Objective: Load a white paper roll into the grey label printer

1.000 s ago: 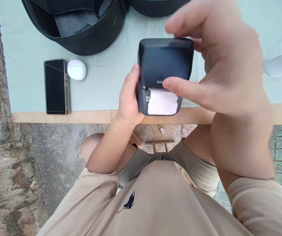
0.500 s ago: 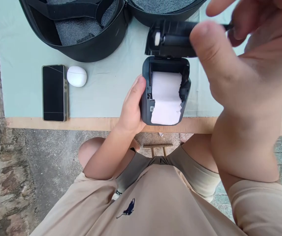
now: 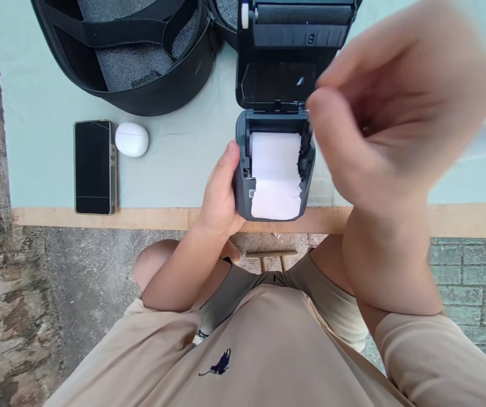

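The left grip (image 3: 221, 186) is closed around the near-left side of a dark printer (image 3: 306, 181), thumb along its edge; the fingers beneath are hidden. The right grip (image 3: 317, 93) has thumb and forefinger drawn together just beside the right edge of the lid (image 3: 279, 85); with the blur, I cannot tell whether it touches the lid or pinches anything.

What stands done is the uncovering: the lid is folded back on its hinge, away from the left grip, baring 1 roller (image 3: 304, 14) and the bay. White paper (image 3: 275, 175) lies in the bay and over the front lip, its right edge ragged. The lid is not down and the paper not out, so this looks like a midway state.

For writing, there is 1 small symbol beside the paper and 1 pale mark inside the lid, both too small to read. No brand is legible.

Well left of the left grip, on the surface (image 3: 175, 158), lies a phone (image 3: 93, 169) with a dark screen.
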`<state>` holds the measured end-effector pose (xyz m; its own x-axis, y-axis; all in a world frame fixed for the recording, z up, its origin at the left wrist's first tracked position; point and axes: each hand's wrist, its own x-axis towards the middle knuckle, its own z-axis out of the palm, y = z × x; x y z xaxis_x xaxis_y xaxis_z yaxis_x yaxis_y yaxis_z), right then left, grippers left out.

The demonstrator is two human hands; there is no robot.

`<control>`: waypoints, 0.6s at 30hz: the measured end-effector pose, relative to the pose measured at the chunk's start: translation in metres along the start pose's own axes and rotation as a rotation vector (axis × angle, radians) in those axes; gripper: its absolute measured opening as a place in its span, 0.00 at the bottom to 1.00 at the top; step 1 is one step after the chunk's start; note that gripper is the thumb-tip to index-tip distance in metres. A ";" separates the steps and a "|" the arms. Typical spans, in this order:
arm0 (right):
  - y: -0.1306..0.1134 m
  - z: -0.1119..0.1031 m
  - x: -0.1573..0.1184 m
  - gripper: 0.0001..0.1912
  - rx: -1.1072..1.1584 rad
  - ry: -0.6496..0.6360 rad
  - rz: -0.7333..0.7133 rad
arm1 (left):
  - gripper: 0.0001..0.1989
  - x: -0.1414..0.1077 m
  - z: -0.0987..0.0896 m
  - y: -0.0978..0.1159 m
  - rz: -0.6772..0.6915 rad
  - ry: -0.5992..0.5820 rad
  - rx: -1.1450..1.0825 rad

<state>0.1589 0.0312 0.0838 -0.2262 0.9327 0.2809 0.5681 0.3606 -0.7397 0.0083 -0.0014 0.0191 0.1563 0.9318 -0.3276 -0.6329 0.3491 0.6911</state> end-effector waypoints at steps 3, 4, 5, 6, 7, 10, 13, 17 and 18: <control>0.012 0.007 -0.005 0.04 -0.168 -0.020 -0.067 | 0.19 0.000 -0.001 -0.001 -0.004 0.008 0.017; 0.013 0.008 -0.005 0.05 -0.232 -0.055 -0.046 | 0.19 -0.001 -0.001 -0.002 -0.011 0.005 0.023; 0.014 0.009 -0.005 0.07 -0.299 -0.098 -0.008 | 0.19 -0.001 -0.001 -0.002 -0.019 -0.001 0.027; 0.013 0.009 -0.005 0.09 -0.362 -0.147 0.034 | 0.19 -0.001 0.000 -0.003 -0.025 -0.007 0.029; 0.011 0.009 -0.005 0.12 -0.416 -0.201 0.074 | 0.18 -0.001 0.000 -0.003 -0.024 -0.010 0.027; 0.005 0.007 -0.003 0.19 -0.508 -0.339 0.123 | 0.15 -0.001 0.003 -0.002 0.001 0.000 0.018; -0.001 0.004 -0.003 0.17 -0.511 -0.375 0.123 | 0.14 -0.001 0.003 -0.002 0.011 0.001 0.033; -0.002 -0.006 -0.010 0.13 -0.165 -0.240 0.056 | 0.22 -0.001 -0.002 -0.004 -0.022 -0.025 0.033; 0.001 -0.009 -0.012 0.13 -0.016 -0.160 0.044 | 0.22 -0.001 -0.003 -0.004 -0.021 -0.035 0.029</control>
<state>0.1690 0.0207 0.0851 -0.3230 0.9351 0.1462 0.5928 0.3203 -0.7389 0.0081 -0.0039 0.0146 0.1961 0.9269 -0.3201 -0.6070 0.3711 0.7027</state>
